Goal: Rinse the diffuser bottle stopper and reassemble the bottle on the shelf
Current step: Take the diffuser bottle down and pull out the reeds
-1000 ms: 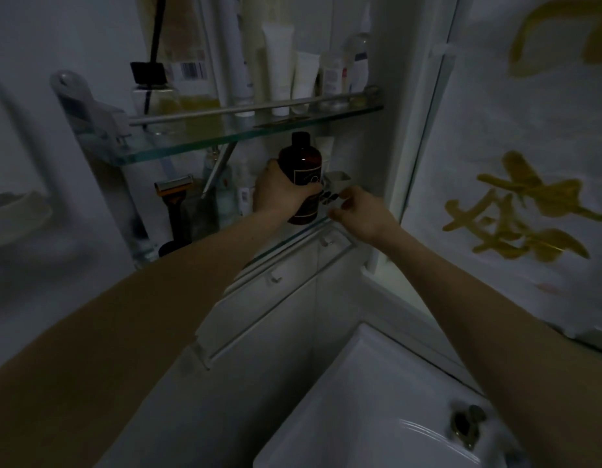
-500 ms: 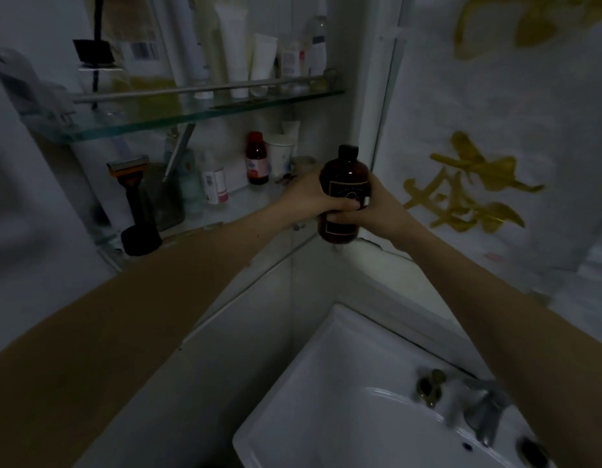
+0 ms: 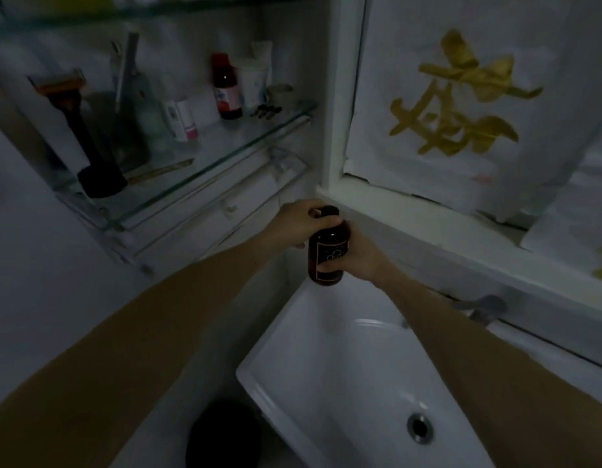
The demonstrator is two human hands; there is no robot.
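A dark brown diffuser bottle (image 3: 328, 255) with a faint label is held upright in the air above the back left corner of the white sink (image 3: 330, 376). My right hand (image 3: 362, 253) wraps round the bottle's body from the right. My left hand (image 3: 298, 224) grips the top of the bottle, fingers curled over its dark cap or stopper (image 3: 327, 211). The stopper itself is mostly hidden by those fingers. The glass shelf (image 3: 225, 160) the bottle came from is up and to the left.
On the glass shelf stand a razor in a black stand (image 3: 90, 157), a red-capped bottle (image 3: 227, 87), a small white bottle (image 3: 183, 121) and tubes. A tap (image 3: 483, 307) sits at the sink's back right. A dark round bin (image 3: 223, 434) is below the sink's left edge.
The bottle left the lower shelf and came down and right, over the sink. My right hand went from the shelf to the bottle's body; my left hand shifted up to its top.
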